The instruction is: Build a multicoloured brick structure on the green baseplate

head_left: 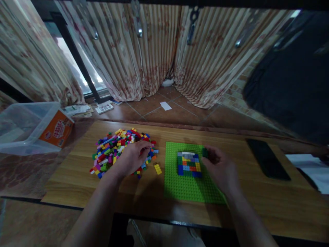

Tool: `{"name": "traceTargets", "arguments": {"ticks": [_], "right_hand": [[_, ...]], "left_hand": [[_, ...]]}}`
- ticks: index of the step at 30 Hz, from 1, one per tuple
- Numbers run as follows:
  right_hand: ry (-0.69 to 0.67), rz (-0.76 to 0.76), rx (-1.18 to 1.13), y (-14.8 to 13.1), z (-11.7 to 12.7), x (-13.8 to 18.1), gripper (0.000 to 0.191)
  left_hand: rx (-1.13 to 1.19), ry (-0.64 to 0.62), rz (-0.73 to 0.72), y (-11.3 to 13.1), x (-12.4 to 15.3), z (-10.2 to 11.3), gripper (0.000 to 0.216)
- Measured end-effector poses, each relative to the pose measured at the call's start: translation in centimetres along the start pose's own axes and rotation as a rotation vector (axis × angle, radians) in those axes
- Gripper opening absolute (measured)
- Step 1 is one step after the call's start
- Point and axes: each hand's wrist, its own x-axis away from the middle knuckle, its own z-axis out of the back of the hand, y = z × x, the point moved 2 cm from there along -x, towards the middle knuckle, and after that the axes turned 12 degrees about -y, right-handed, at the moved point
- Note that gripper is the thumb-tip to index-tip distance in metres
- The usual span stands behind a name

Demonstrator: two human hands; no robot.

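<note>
My right hand (221, 166) pinches a dark green toy brick (204, 152) over the right side of the green baseplate (171, 188). Just left of it, a square build of coloured bricks (189, 168) is fixed on the plate, with blue, orange and yellow pieces and a white one at its far edge. My left hand (135, 156) hovers at the right side of a pile of loose toy bricks (110, 149), its fingers curled together. Whatever they may hold is hidden. Between pile and plate lies a yellow brick (157, 168).
The wooden table (77, 171) carries everything. A black phone-like slab (267, 159) lies to the right, by white paper (308, 168). At the far left stands a clear plastic bin (28, 120) with an orange label. Striped curtains (154, 51) hang beyond the tiled floor.
</note>
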Motion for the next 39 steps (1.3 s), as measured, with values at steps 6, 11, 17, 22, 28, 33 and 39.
{"name": "traceTargets", "arguments": {"ticks": [6,11,17,22,28,33,39], "right_hand": [[-0.041,0.087,0.306,0.6,0.3,-0.1,0.041],[-0.056,0.094,0.359,0.2,-0.4,0.0,0.044],[-0.055,0.111,0.359,0.1,-0.5,-0.1,0.044],[-0.002,0.108,0.329,0.2,0.0,-0.3,0.042],[0.125,0.137,0.121,-1.0,-0.1,0.0,0.039],[-0.123,0.352,0.101,-4.2,-4.1,2.4,0.034],[-0.374,0.548,0.338,-6.1,-9.6,4.5,0.036]], "left_hand": [[-0.029,0.006,-0.019,-0.1,-0.3,-0.4,0.023],[-0.036,0.022,-0.035,0.0,-0.5,-0.2,0.022],[0.053,-0.048,-0.072,0.7,0.1,-0.2,0.019],[0.063,-0.349,-0.111,2.3,0.6,-0.8,0.029],[-0.074,-0.430,-0.112,2.8,0.5,-2.1,0.036],[-0.047,-0.342,-0.069,1.7,0.7,-1.4,0.025],[0.067,-0.076,-0.023,1.1,0.5,0.3,0.018]]}}
